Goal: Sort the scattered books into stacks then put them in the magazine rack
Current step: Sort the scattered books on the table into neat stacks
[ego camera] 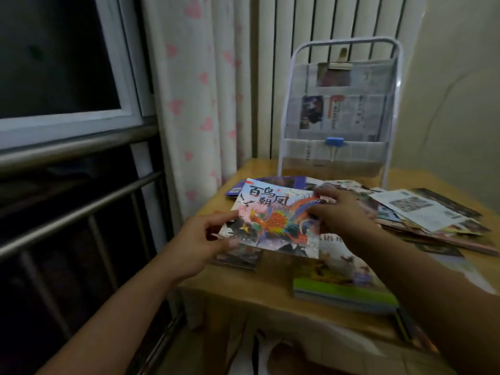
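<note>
A picture book with a bright phoenix cover is held just above the wooden table. My left hand pinches its near left corner, and my right hand grips its right edge. Under it lies a small stack of books. A thicker stack with a green spine sits at the near right. Scattered books spread over the table's right side. The white-framed magazine rack stands at the back of the table with papers in its clear pockets.
A curtain with pink hearts hangs to the left of the table. Further left are a window and metal railing bars. A radiator stands behind the rack, and a pale wall is on the right.
</note>
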